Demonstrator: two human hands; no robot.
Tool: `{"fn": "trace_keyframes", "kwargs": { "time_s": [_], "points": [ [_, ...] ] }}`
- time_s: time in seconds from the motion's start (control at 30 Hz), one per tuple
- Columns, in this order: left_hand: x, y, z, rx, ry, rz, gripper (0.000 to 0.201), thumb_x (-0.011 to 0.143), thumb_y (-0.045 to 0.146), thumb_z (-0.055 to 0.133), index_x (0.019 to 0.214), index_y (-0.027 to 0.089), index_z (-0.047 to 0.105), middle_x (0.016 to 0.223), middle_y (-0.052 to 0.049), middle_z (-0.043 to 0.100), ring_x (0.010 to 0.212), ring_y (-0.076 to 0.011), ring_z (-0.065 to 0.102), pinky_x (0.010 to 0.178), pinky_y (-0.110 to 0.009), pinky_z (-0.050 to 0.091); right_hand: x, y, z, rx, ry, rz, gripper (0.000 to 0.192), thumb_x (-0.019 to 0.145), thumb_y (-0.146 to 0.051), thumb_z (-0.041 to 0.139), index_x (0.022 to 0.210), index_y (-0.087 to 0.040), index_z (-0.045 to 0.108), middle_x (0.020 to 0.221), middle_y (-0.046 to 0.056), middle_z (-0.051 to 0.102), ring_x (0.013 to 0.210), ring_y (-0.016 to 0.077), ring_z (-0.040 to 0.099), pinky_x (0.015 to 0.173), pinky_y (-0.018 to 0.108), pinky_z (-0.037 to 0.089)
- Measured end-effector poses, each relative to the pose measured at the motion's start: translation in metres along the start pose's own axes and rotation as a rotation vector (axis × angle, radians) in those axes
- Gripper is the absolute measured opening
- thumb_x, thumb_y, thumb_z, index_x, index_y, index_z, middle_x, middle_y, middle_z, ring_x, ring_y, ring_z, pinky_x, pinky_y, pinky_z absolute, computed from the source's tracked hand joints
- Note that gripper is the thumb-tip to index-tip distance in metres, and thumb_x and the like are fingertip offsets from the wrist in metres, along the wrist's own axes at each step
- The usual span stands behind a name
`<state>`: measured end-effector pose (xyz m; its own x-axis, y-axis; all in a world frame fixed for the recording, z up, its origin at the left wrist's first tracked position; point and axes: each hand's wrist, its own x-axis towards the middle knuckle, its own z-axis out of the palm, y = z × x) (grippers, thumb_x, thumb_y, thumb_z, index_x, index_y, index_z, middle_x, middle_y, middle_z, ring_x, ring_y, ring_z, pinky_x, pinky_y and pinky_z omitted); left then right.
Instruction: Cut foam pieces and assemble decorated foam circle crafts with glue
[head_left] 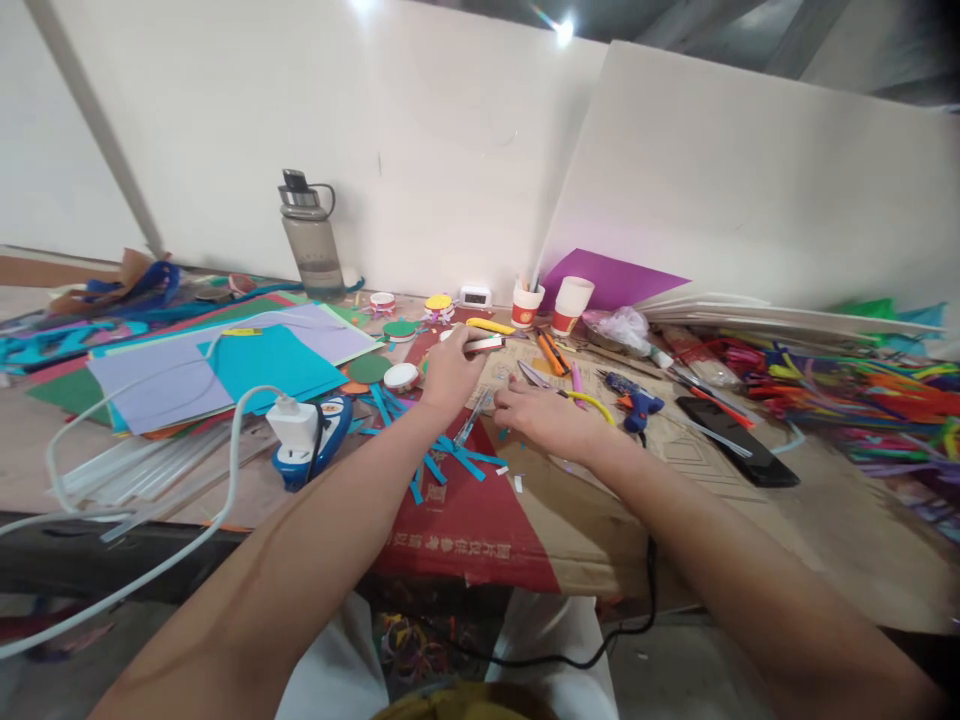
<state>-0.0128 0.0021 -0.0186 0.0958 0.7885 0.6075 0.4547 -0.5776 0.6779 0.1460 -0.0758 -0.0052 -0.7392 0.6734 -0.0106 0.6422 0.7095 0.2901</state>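
Observation:
My left hand is closed around a small white-and-red piece, whose far end sticks out past the fingers. It looks flat; its full shape is hidden. Low over the cardboard, my right hand has loosely bent fingers set apart, and I see nothing held in them. Beside that hand lie scissors with open blades and a yellow curved strip. Blue paper strips are scattered below my left hand, near a white-topped disc. A yellow cutter rests just beyond it.
Coloured paper sheets and a power strip with a white plug occupy the left. Behind stand a bottle and paper cups. A blue glue gun, a black phone and bundled pipe cleaners lie rightward.

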Motion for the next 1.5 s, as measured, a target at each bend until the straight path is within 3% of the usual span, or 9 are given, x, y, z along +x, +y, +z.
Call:
{"fn": "trace_keyframes", "kwargs": {
  "time_s": [0.17,0.33,0.43,0.57,0.77,0.93,1.07,1.33,1.5],
  "points": [
    [0.000,-0.002,0.000,0.010,-0.025,-0.007,0.021,0.076,0.010,0.061,0.092,0.021,0.069,0.092,-0.001,0.074,0.085,-0.0169,0.068,0.080,-0.028,0.051,-0.003,-0.003,0.004,0.065,0.045,0.008,0.022,0.088,-0.003,0.046,0.097,-0.014,0.063,0.100,0.008,0.060,0.101,0.0212,0.057,0.115,0.043,0.028],
    [-0.001,-0.004,-0.001,0.032,-0.036,0.000,0.025,0.075,0.009,0.060,0.094,0.022,0.068,0.097,-0.001,0.074,0.091,-0.0180,0.068,0.083,-0.030,0.052,-0.004,-0.007,0.002,0.273,0.112,0.127,0.016,0.090,-0.008,0.045,0.091,-0.014,0.060,0.098,0.010,0.060,0.092,0.0198,0.056,0.093,0.035,0.045],
    [-0.001,-0.006,-0.003,0.010,-0.036,0.068,0.030,0.072,0.004,0.057,0.095,0.021,0.067,0.102,-0.001,0.074,0.098,-0.0173,0.067,0.090,-0.030,0.051,-0.006,-0.005,0.006,0.446,0.216,0.198,0.013,0.085,-0.007,0.048,0.088,-0.016,0.057,0.093,0.007,0.060,0.084,0.0176,0.054,0.079,0.030,0.045],
    [-0.002,-0.007,-0.004,-0.003,-0.050,0.152,0.032,0.072,0.003,0.053,0.095,0.021,0.066,0.107,-0.002,0.073,0.104,-0.0167,0.066,0.097,-0.032,0.049,-0.011,0.000,0.015,0.608,0.304,0.258,0.016,0.080,-0.003,0.050,0.084,-0.018,0.056,0.081,0.002,0.060,0.076,0.0145,0.053,0.074,0.026,0.043],
    [-0.003,-0.008,-0.002,-0.006,-0.058,0.132,0.032,0.072,0.003,0.055,0.095,0.021,0.066,0.107,-0.002,0.073,0.105,-0.0165,0.066,0.098,-0.032,0.050,-0.012,0.001,0.017,0.417,0.276,0.114,0.018,0.091,-0.012,0.052,0.102,-0.018,0.065,0.105,0.010,0.063,0.102,0.0204,0.057,0.093,0.035,0.045],
    [-0.004,-0.010,0.002,-0.023,-0.080,0.117,0.028,0.075,0.005,0.057,0.097,0.021,0.067,0.105,-0.002,0.073,0.103,-0.0157,0.067,0.096,-0.031,0.051,-0.006,-0.006,0.014,0.154,0.171,0.094,0.024,0.090,-0.004,0.049,0.097,-0.015,0.068,0.098,0.009,0.064,0.102,0.0206,0.059,0.111,0.044,0.034],
    [-0.005,-0.010,0.004,-0.036,-0.100,0.111,0.028,0.076,0.006,0.058,0.099,0.021,0.067,0.106,-0.001,0.074,0.101,-0.0149,0.067,0.093,-0.029,0.052,0.000,-0.007,0.020,0.110,0.154,0.120,0.025,0.091,-0.003,0.047,0.098,-0.013,0.069,0.095,0.008,0.064,0.098,0.0206,0.060,0.117,0.046,0.027],
    [-0.005,-0.004,0.002,-0.017,-0.118,0.100,0.028,0.075,0.005,0.060,0.097,0.021,0.067,0.103,0.000,0.074,0.097,-0.0152,0.068,0.090,-0.029,0.053,0.002,-0.002,0.025,0.391,0.177,0.233,0.018,0.093,-0.012,0.050,0.089,-0.016,0.067,0.094,0.008,0.064,0.093,0.0180,0.060,0.088,0.032,0.048],
    [-0.006,-0.007,0.003,-0.028,-0.110,0.100,0.027,0.076,0.006,0.059,0.097,0.020,0.067,0.102,-0.001,0.074,0.096,-0.0157,0.069,0.090,-0.030,0.054,-0.004,-0.002,0.022,0.481,0.378,0.309,0.016,0.092,-0.014,0.049,0.090,-0.017,0.064,0.091,0.007,0.064,0.087,0.0179,0.059,0.080,0.030,0.046]
  ]
}}
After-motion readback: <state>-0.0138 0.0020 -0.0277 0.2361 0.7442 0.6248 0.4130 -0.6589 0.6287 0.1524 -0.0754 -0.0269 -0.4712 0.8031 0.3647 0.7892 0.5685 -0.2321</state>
